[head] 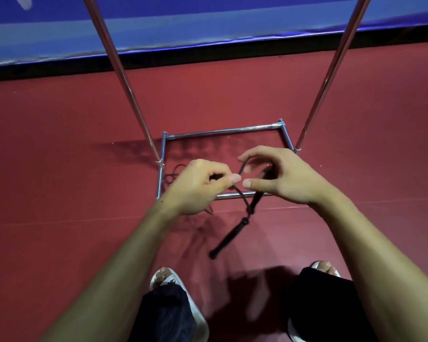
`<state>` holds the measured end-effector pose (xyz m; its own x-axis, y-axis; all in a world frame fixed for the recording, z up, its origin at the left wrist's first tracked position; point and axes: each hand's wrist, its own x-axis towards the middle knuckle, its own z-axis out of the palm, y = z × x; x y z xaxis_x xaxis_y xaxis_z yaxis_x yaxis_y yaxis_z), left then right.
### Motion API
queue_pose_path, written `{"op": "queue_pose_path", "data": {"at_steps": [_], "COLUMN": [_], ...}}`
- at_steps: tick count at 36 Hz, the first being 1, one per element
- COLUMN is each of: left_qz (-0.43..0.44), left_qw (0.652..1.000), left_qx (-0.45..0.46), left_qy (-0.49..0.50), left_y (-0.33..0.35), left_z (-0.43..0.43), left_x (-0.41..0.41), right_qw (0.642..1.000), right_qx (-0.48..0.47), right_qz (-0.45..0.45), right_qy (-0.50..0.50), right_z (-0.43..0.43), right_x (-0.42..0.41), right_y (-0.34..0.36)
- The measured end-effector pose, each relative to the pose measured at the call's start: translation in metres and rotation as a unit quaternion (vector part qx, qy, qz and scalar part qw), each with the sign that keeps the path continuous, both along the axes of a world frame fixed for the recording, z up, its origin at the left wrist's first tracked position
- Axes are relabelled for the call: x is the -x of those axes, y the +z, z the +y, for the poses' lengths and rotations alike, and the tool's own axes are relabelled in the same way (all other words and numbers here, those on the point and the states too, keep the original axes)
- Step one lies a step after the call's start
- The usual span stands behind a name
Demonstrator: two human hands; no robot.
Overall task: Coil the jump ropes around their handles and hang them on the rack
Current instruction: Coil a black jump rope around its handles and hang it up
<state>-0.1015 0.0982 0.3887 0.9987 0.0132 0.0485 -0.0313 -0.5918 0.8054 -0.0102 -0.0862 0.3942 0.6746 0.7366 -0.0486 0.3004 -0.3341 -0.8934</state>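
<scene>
Our left hand (200, 188) pinches the rope (240, 192) between thumb and fingers, clamped on the cord. Our right hand (284, 178) is just beside it, thumb tips nearly touching. Its fingers curl round the upper handle (257, 198), and the rope passes up over the index finger. The lower handle (229, 239) hangs below, tilted, above the red floor (84, 119). All this is in the air over the near rail of the rack (223, 131). A dark loop (171, 175) lies on the floor by the rack's left rail.
</scene>
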Motion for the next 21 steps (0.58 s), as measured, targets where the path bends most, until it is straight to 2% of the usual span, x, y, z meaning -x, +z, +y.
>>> {"op": "queue_pose_path", "data": {"at_steps": [3, 8, 9, 13, 18, 21], "left_qz": [0.008, -0.004, -0.01, -0.01, 0.006, 0.04], "left_qw": [1.0, 1.0, 1.0, 1.0, 0.998, 0.997], "left_qx": [-0.01, -0.007, -0.003, 0.018, 0.051, 0.057], "left_qy": [0.001, 0.009, 0.007, -0.004, -0.032, -0.027], "left_y": [-0.002, -0.005, -0.005, -0.005, -0.003, -0.013], "left_z": [0.002, 0.001, -0.002, -0.014, -0.006, 0.007], "left_x": [-0.001, -0.001, -0.002, -0.005, -0.002, -0.001], "right_qw": [0.993, 0.968, 0.97, 0.996, 0.999, 1.0], "right_qx": [0.049, 0.185, 0.174, 0.016, -0.005, -0.007], "right_qz": [-0.1, -0.172, -0.171, -0.057, -0.009, -0.015], "right_qy": [-0.028, 0.007, 0.011, 0.062, 0.039, -0.006], "right_z": [-0.004, -0.007, -0.004, 0.017, 0.017, 0.009], "right_x": [-0.008, -0.01, -0.006, 0.016, 0.013, 0.007], "right_y": [-0.004, -0.012, -0.013, -0.013, -0.01, -0.008]}}
